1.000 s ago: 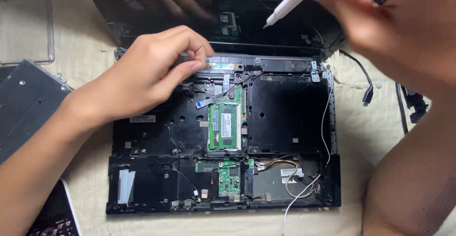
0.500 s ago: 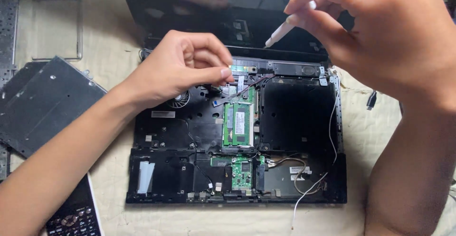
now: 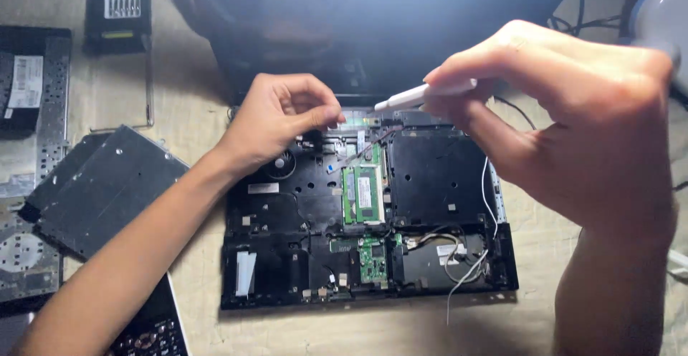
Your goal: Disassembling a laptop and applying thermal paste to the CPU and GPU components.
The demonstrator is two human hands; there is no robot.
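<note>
The right hand [image 3: 573, 112] holds a white pen-shaped tool [image 3: 423, 96], its fingers closed around it, the tip pointing toward the left hand [image 3: 283, 116]. The left fingers are pinched together at the top edge of the opened black laptop base [image 3: 365, 213]. The green memory module [image 3: 362, 193] lies just below the left fingers.

Right hand [image 3: 573, 119] blurred, its wrist cut off at five o'clock; pen's [image 3: 423, 95] rear hidden inside the fingers.
</note>
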